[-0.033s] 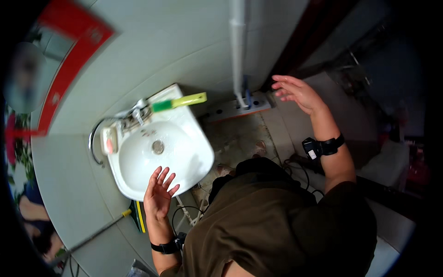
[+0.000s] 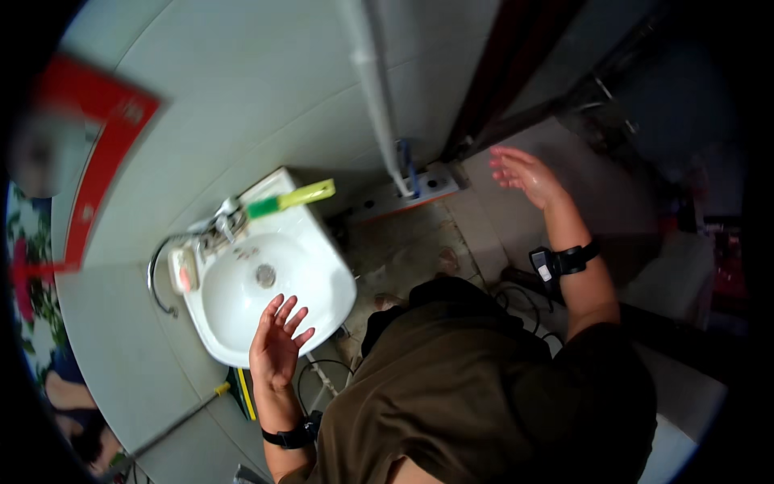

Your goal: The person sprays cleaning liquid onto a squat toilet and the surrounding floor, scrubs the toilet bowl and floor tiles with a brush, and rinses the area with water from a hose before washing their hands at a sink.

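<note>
My left hand (image 2: 275, 343) is raised in front of the white washbasin (image 2: 314, 282), fingers spread and holding nothing. My right hand (image 2: 528, 177) is held out away from the basin, its fingers stretched out and lightly bent, also with nothing in it. A brush (image 2: 290, 198) with a yellow-green handle and green head lies across the basin's back corner, beside the tap (image 2: 226, 219). On the basin's left rim rests a soap dish (image 2: 184, 270) with a pinkish piece in it. The round drain (image 2: 265, 276) shows inside the bowl.
A white pipe (image 2: 375, 97) runs down the wall to a grey floor strip (image 2: 435, 182). A red-framed mirror (image 2: 97, 177) hangs at the left. A long-handled tool with a yellow-edged head (image 2: 246, 394) stands below the basin. Dark cables (image 2: 524, 298) lie on the floor.
The view has turned, so the basin, brush and pipe sit farther left, the basin and brush also lower. My right hand appears slightly lower; my left hand looks nearly unchanged. Both stay empty.
</note>
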